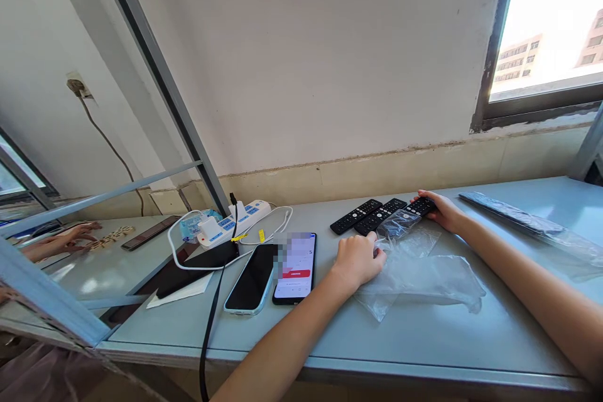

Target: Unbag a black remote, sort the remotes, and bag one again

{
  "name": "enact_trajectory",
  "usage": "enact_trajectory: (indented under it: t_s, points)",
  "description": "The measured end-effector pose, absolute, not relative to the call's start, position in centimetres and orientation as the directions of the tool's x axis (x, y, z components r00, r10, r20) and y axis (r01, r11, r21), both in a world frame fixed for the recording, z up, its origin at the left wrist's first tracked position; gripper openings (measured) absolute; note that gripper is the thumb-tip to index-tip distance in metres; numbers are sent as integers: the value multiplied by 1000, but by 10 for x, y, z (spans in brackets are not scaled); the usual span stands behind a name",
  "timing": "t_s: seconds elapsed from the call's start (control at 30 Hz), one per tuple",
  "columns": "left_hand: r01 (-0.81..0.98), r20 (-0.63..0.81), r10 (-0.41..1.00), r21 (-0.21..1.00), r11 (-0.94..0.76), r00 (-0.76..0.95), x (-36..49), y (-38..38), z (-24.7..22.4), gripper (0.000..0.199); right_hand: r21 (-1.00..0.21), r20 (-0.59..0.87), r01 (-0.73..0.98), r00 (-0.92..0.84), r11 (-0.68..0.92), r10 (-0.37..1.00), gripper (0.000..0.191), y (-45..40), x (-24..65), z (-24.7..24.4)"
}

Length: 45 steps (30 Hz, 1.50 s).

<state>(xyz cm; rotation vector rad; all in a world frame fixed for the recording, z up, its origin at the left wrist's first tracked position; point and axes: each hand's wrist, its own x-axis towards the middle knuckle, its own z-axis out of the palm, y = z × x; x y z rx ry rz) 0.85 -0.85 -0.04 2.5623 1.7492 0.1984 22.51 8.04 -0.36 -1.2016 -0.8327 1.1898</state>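
Closed around the edge of a clear plastic bag (398, 224), my left hand (358, 259) rests near the middle of the table. My right hand (441, 210) grips the far end of a black remote control (421, 206), whose near end lies in or under that bag; I cannot tell which. Just left of it, two more black remote controls (355, 216) lie side by side, the second one (379, 217) partly overlapped by the bag. Loose clear plastic bags (424, 282) spread over the tabletop below my hands.
A phone with a lit screen (294, 270) and a dark-screened phone (252, 277) lie left of my left arm. Behind them are a white power strip (245, 221) and cables. A plastic-wrapped stack (513, 217) lies at right. Another person's hand (70, 240) is beyond the metal frame (164, 81).
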Motion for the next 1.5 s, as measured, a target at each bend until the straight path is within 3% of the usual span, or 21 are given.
enact_trajectory:
  t_s: [0.57, 1.5]
  points:
    - [923, 85, 926, 85, -375, 368, 8, -8, -1, 27, -967, -129, -245, 258, -64, 958, 34, 75, 218, 1]
    - [910, 60, 912, 64, -409, 406, 7, -7, 2, 28, -967, -138, -242, 212, -85, 967, 26, 80, 223, -2]
